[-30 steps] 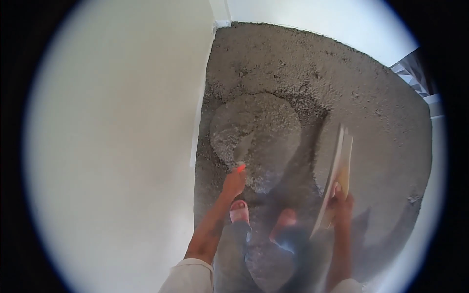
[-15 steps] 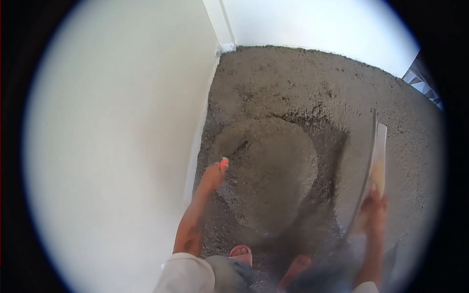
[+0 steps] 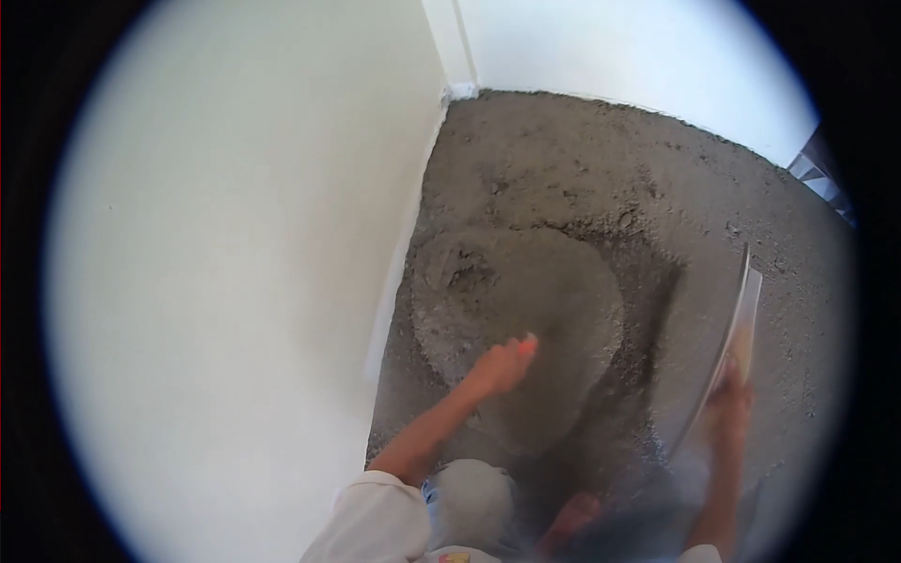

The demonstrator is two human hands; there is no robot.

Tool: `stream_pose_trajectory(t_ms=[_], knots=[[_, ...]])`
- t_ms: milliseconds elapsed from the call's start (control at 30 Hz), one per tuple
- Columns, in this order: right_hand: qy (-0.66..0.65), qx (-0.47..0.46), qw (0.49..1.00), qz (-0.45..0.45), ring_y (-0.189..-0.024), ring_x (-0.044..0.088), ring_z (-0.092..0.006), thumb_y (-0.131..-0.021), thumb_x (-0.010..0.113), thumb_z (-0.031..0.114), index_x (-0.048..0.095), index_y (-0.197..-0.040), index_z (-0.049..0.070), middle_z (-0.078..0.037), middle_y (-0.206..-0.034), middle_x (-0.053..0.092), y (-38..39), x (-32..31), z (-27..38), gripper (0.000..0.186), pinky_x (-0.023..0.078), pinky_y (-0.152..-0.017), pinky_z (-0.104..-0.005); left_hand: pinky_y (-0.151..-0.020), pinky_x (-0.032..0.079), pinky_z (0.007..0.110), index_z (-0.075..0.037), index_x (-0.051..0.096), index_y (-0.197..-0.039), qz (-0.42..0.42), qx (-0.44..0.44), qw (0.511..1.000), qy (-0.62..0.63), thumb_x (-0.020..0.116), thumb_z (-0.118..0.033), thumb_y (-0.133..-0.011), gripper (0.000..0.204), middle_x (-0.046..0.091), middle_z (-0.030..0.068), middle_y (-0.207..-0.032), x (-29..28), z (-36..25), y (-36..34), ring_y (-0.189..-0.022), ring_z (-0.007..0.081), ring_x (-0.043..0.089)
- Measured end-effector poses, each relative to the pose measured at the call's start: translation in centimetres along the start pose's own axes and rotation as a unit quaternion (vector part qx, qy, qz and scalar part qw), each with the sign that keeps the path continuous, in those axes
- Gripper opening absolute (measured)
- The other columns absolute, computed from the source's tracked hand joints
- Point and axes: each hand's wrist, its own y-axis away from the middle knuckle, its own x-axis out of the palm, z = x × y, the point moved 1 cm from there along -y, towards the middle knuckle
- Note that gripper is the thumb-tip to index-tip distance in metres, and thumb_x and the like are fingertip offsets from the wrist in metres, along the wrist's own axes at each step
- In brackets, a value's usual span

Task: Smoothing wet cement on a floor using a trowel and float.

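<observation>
My left hand (image 3: 503,368) is closed on an orange-handled trowel (image 3: 526,346), held over a rounded patch of grey mortar (image 3: 572,291); its blade is hard to make out against the mortar. A rough pitted hollow (image 3: 472,267) lies in the patch's upper left. My right hand (image 3: 730,394) grips a long pale straightedge (image 3: 746,305) tilted along the right side of the mortar, with smoother surface beside it. A darker ridge runs between the patch and the straightedge.
A white wall (image 3: 206,263) borders the left, meeting a back wall (image 3: 619,47) at a corner. Rough mortar covers the floor toward both. An angular patterned grey surface (image 3: 818,174) shows at the far right. My grey-trousered knee (image 3: 474,497) and a pink sandal (image 3: 577,511) are at the lower edge.
My left hand with the trowel has moved right and slightly down from the patch's left side to its middle. The straightedge has shifted rightward in the picture. My left knee has come into view.
</observation>
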Motion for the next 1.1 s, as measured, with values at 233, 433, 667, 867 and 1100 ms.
stream_pose_trajectory(t_ms=[233,433,667,867,1100], knots=[[0.011,0.012,1.0,-0.009,-0.037,0.041,-0.0046,-0.084,0.062,0.036,0.052,-0.073,0.01,0.004,-0.049,0.043,0.3,-1.9,-0.9,0.03,0.034,-0.035,-0.02,-0.082,0.044,0.05,0.005,0.052,-0.103,-0.067,-0.084,0.993,-0.039,0.042,-0.041,-0.09,0.049,0.059,0.0294,-0.098,-4.6,9.3,-3.2,-0.095,0.0445,0.056],[0.048,0.021,0.994,-0.092,-0.037,0.04,-0.0042,-0.086,0.061,0.036,0.052,-0.073,0.011,0.005,-0.049,0.042,0.9,-5.1,-0.9,0.03,0.034,-0.034,-0.02,-0.082,0.043,0.05,0.006,0.054,-0.1,-0.139,-0.103,0.985,0.005,0.044,-0.042,-0.09,0.051,0.059,0.0304,-0.096,-6.4,10.9,-5.3,-0.095,0.0454,0.056],[0.009,0.006,0.997,-0.07,-0.037,0.039,-0.0047,-0.086,0.061,0.036,0.048,-0.069,0.014,0.005,-0.048,0.041,-0.3,-5.7,-1.6,0.031,0.033,-0.035,-0.0198,-0.081,0.044,0.05,0.007,0.056,-0.095,-0.221,-0.16,0.962,0.0,0.044,-0.041,-0.09,0.049,0.059,0.0312,-0.093,-12.3,13.7,-7.9,-0.092,0.046,0.056],[0.009,-0.004,0.998,-0.062,-0.037,0.04,-0.0049,-0.086,0.061,0.037,0.048,-0.069,0.014,0.005,-0.048,0.042,0.5,-3.2,-0.2,0.031,0.034,-0.035,-0.0201,-0.079,0.044,0.052,0.006,0.055,-0.098,-0.192,-0.089,0.976,-0.045,0.043,-0.041,-0.09,0.049,0.059,0.0319,-0.091,-10.0,10.6,-4.1,-0.088,0.0471,0.057],[0.041,-0.013,0.999,-0.019,-0.036,0.041,-0.0057,-0.086,0.06,0.039,0.05,-0.07,0.012,0.003,-0.048,0.044,1.8,-3.8,-0.3,0.033,0.034,-0.035,-0.0202,-0.082,0.045,0.05,0.006,0.054,-0.101,-0.186,-0.133,0.971,-0.07,0.043,-0.041,-0.09,0.049,0.06,0.0297,-0.095,-12.3,16.0,-8.7,-0.094,0.0438,0.057]])
